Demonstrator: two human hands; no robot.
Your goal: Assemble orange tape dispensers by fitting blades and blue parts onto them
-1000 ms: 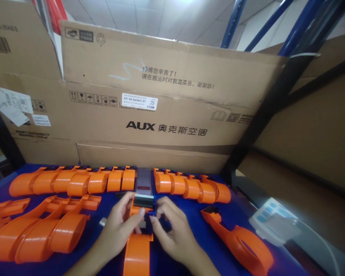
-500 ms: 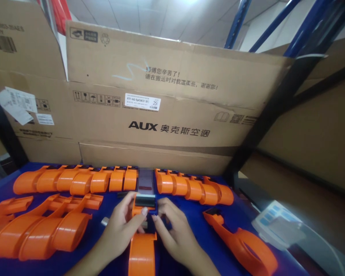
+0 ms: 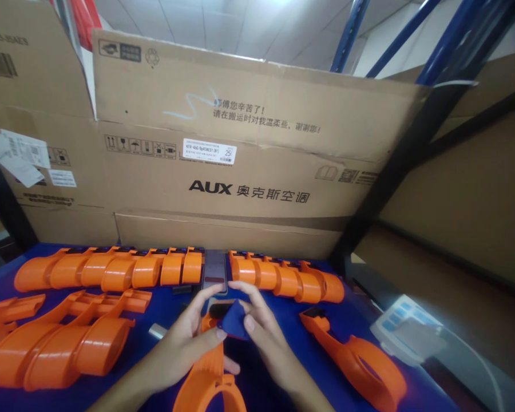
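Observation:
At the bottom centre, an orange tape dispenser [image 3: 210,360] is tilted, its ring towards me and its head pointing away. My left hand [image 3: 186,337] is closed round its neck, the thumb on the near side. A dark roller-like part [image 3: 218,310] shows at the head. My right hand [image 3: 268,337] pinches a dark blue plastic flap [image 3: 235,319] at the head's right side, thumb on its face and index finger stretched forward. Whether the flap is joined to the dispenser I cannot tell. The underside of the head is hidden by my fingers.
Several orange dispensers stand in a back row [image 3: 146,272] and lie at the left [image 3: 55,355]. One more [image 3: 360,366] lies at the right beside a white device [image 3: 407,329]. A phone-like slab [image 3: 214,273] lies ahead. Behind rises a cardboard wall [image 3: 257,223].
The dispenser has turned in my hands, so its ring opening and side now show. The blue flap, mostly hidden before, is raised and visible under my right thumb. My view has shifted slightly.

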